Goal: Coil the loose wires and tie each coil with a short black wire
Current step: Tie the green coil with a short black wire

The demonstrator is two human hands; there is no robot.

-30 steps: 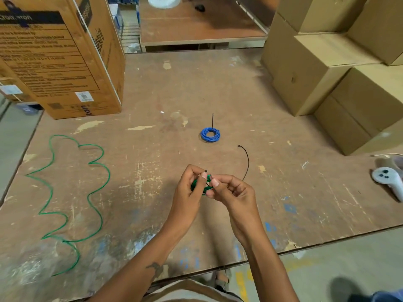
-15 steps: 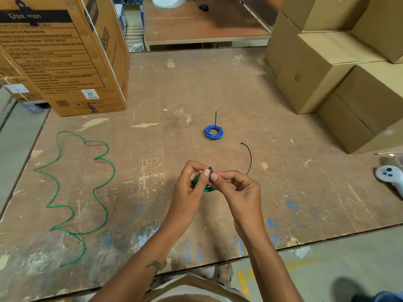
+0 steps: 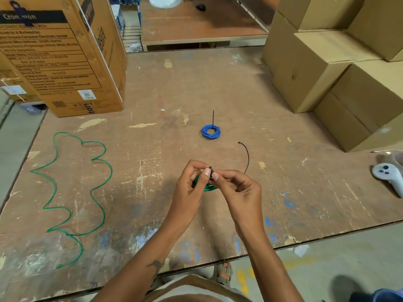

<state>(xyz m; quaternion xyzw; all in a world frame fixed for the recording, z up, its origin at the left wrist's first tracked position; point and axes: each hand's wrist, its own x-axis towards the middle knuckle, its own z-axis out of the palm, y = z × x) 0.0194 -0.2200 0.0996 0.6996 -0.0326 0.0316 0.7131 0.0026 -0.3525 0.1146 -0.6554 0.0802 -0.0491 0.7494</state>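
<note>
Head view. The left hand (image 3: 189, 185) and right hand (image 3: 237, 188) meet above the near middle of the table (image 3: 218, 83), thumbs and forefingers pressed together. The left hand grasps a green coil (image 3: 207, 186), most of it hidden behind the fingers. The right hand pinches a short black wire (image 3: 246, 156) at the coil; the wire's free tail arcs up and away beyond the right hand, and one small black end shows just above the fingertips. Whether the wire already passes through the coil cannot be told — the fingers cover that point.

Beyond the hands, well apart from them, a blue coil (image 3: 210, 131) lies flat on the table with a black tie end standing up from its far edge. Judged from this, one coil is complete and tied.

Far to the left of the left hand, a loose green wire (image 3: 72, 192) lies on the table in wavy loops, uncoiled.

Status, as a judgement: the blue coil is done; the green coil in hand is wound and at the tying step; the loose green wire is left to coil and tie.

To the right of the right hand, near the table edge, lies a white controller (image 3: 388, 174). Cardboard boxes (image 3: 327, 68) stand far right, and a printed carton (image 3: 65, 62) far left.
</note>
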